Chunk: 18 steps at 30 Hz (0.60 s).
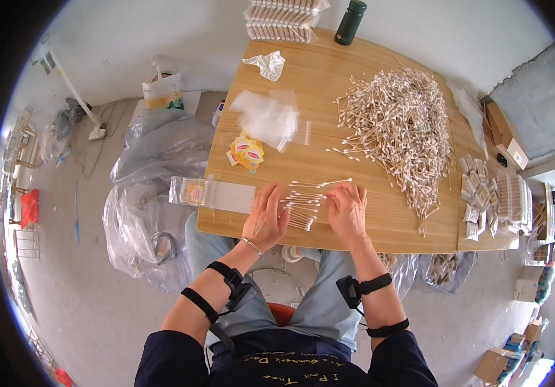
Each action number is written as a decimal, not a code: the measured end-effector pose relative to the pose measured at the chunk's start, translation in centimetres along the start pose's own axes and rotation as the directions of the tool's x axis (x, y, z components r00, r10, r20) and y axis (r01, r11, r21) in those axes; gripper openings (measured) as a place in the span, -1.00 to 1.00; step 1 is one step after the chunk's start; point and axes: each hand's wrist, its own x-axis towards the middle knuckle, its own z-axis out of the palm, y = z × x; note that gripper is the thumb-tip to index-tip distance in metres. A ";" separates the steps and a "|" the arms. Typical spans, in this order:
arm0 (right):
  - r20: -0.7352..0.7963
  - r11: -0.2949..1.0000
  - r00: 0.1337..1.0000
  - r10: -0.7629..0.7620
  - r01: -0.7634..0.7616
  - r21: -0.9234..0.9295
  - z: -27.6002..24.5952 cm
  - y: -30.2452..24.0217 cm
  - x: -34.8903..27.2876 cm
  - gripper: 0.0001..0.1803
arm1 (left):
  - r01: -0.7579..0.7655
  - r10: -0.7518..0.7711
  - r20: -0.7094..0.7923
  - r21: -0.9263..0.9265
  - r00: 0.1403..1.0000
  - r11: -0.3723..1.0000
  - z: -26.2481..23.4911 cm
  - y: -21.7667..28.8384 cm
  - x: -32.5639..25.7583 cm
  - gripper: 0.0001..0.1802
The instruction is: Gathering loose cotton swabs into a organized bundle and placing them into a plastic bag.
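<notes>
A loose row of cotton swabs (pixel 303 208) lies on the wooden table's near edge, between my two hands. My left hand (pixel 266 216) rests at the swabs' left ends, thumb apart from the bent fingers, with nothing visibly gripped. At their right ends, my right hand (pixel 348 208) has its fingers curled and its fingertips drawn together at the tip of a swab. A white card (pixel 234 197) sits just left of my left hand. It adjoins a clear bag holding swabs and a yellow label (pixel 195 192), which overhangs the table's left edge.
A large heap of swabs (pixel 400 122) covers the table's right half. Clear plastic bags (pixel 268 119), yellow labels (pixel 247 153) and crumpled tissue (pixel 268 65) lie left. Behind stand a dark green bottle (pixel 351 22) and stacked swab packs (pixel 282 26); more packs (pixel 481 193) are at right.
</notes>
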 end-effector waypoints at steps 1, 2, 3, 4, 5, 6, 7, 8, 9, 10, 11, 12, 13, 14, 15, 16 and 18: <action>0.000 1.000 1.000 0.000 0.000 -0.001 0.1 0.1 0.2 -0.85 | -0.011 0.012 -0.019 0.020 1.000 1.000 0.1 -0.2 -0.1 -0.41; 0.025 1.000 0.999 -0.022 0.021 0.004 0.4 0.4 0.3 -0.84 | -0.011 0.011 -0.019 0.019 1.000 1.000 0.3 -0.3 -0.1 -0.41; 0.051 0.999 0.998 -0.043 0.043 0.009 0.6 0.7 0.4 -0.83 | -0.007 0.008 -0.043 0.013 0.999 1.000 0.4 -0.3 -0.1 -0.40; 0.052 0.999 0.998 -0.043 0.043 0.007 0.8 1.0 0.6 -0.83 | -0.004 0.004 -0.066 0.008 0.998 1.000 0.5 -0.3 -0.1 -0.39; 0.040 1.000 0.999 -0.019 0.019 0.011 1.0 1.3 0.8 -0.84 | -0.003 0.003 -0.066 0.005 0.998 1.000 0.7 -0.4 -0.1 -0.39; 0.029 1.000 1.000 0.003 -0.004 0.019 1.2 1.4 1.0 -0.85 | 0.000 0.001 -0.067 0.017 0.998 1.000 0.6 -0.4 -0.1 -0.38; 0.031 1.000 1.000 0.002 -0.003 0.019 1.2 1.4 1.2 -0.85 | 0.003 -0.001 -0.068 0.028 0.998 1.000 0.6 -0.5 0.0 -0.37; -0.012 0.999 1.000 0.025 -0.024 0.030 1.2 1.5 1.3 -0.86 | 0.005 -0.003 -0.068 0.028 0.998 1.000 0.6 -0.5 0.0 -0.37; -0.054 0.998 0.997 0.047 -0.045 0.043 1.1 1.3 1.5 -0.87 | 0.005 -0.002 -0.068 0.046 0.998 0.999 0.6 -0.6 0.0 -0.38; -0.051 0.998 0.998 0.047 -0.044 0.044 0.9 1.0 1.5 -0.87 | 0.004 0.000 -0.068 0.064 0.998 0.998 0.6 -0.6 0.0 -0.38; -0.006 0.998 1.000 0.019 -0.018 0.058 0.8 0.6 1.4 -0.89 | 0.008 -0.003 -0.068 0.065 0.998 0.998 0.5 -0.7 0.0 -0.38; 0.039 0.997 0.999 -0.010 0.007 0.071 0.6 0.2 1.4 -0.91 | 0.018 -0.013 -0.060 0.072 0.998 0.997 0.5 -0.6 0.0 -0.39; 0.042 0.997 0.999 -0.011 0.007 0.072 0.6 -0.2 1.4 -0.91 | 0.028 -0.024 -0.053 0.079 0.998 0.997 0.4 -0.6 -0.1 -0.40; 0.091 0.998 0.995 -0.039 0.034 0.059 0.7 -0.6 1.5 -0.92 | 0.031 -0.027 -0.054 0.079 0.998 0.996 0.5 -0.6 -0.1 -0.40; 0.137 0.997 0.988 -0.066 0.060 0.047 0.8 -0.9 1.7 -0.93 | 0.024 -0.019 -0.053 0.095 0.998 0.995 0.6 -0.6 0.0 -0.42; 0.138 0.997 0.988 -0.067 0.061 0.047 1.1 -1.0 1.8 -0.93 | 0.016 -0.011 -0.052 0.111 0.999 0.994 0.6 -0.6 0.1 -0.44; 0.194 0.991 0.975 -0.111 0.123 -0.054 1.5 -1.2 2.3 -0.94 | 0.019 -0.014 -0.052 0.105 0.999 0.994 0.6 -0.5 0.2 -0.46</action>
